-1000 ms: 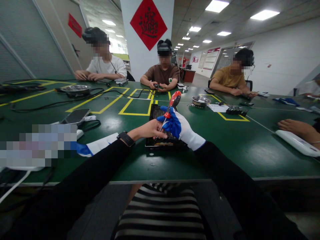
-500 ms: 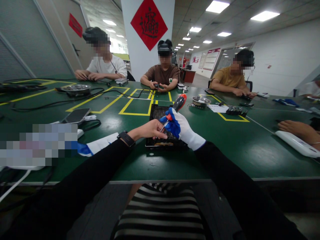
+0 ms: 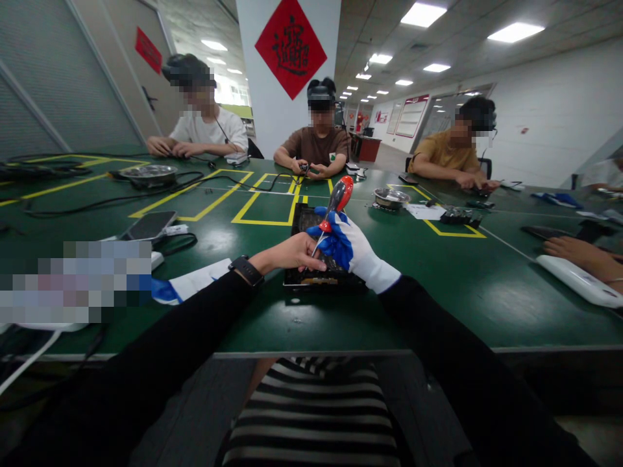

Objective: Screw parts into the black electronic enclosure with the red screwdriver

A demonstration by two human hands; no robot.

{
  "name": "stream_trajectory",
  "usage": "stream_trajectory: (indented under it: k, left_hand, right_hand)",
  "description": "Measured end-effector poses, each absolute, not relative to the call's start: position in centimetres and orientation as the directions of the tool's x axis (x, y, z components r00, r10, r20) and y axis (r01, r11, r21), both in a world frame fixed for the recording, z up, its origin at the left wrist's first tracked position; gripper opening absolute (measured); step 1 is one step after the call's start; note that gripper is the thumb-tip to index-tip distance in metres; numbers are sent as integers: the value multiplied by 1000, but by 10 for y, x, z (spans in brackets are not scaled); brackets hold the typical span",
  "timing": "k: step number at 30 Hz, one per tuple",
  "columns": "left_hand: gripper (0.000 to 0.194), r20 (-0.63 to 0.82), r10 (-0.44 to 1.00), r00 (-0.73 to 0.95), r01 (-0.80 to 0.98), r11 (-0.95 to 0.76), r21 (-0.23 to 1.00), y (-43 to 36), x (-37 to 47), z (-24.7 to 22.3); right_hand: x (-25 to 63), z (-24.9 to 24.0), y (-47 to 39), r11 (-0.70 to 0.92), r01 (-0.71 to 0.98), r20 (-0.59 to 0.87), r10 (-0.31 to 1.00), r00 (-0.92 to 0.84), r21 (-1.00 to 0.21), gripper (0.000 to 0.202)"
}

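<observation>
A screwdriver with a red and dark grey handle leans over a black rectangular device casing on the green table. Wrapped round its lower handle is my right hand, in a white and blue glove. My left hand, bare with a dark watch at the wrist, lies over the casing with its fingers closed at the screwdriver's shaft. Whether those fingers pinch the shaft or a small part is too small to tell. The tip is hidden by the left fingers.
A white and blue glove and a phone lie at the left. Metal bowls and cables stand farther back. Three people sit across the table; another person's hand rests at the right by a white device.
The screwdriver has become more upright, its handle swinging left. My left hand stays at the casing. The other person's hand at the right has shifted slightly, with a dark object now beside it.
</observation>
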State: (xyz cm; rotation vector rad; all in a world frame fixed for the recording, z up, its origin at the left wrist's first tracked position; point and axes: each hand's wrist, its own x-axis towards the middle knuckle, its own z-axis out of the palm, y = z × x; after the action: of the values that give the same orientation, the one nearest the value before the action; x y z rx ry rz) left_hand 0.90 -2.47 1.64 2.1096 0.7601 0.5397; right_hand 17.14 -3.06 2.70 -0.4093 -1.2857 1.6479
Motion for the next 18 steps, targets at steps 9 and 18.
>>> stream_trajectory:
  k: [9,18]
  left_hand:
    - [42,411,786,462,201,-544,814,-19,12,14]
    - [36,571,816,-93,504,-455,734,-3,8,-3]
  right_hand:
    - [182,37,-24,227,-544,350,927,-134,-808,32]
    - [192,21,2,181,-472,214,977,-17,-863,37]
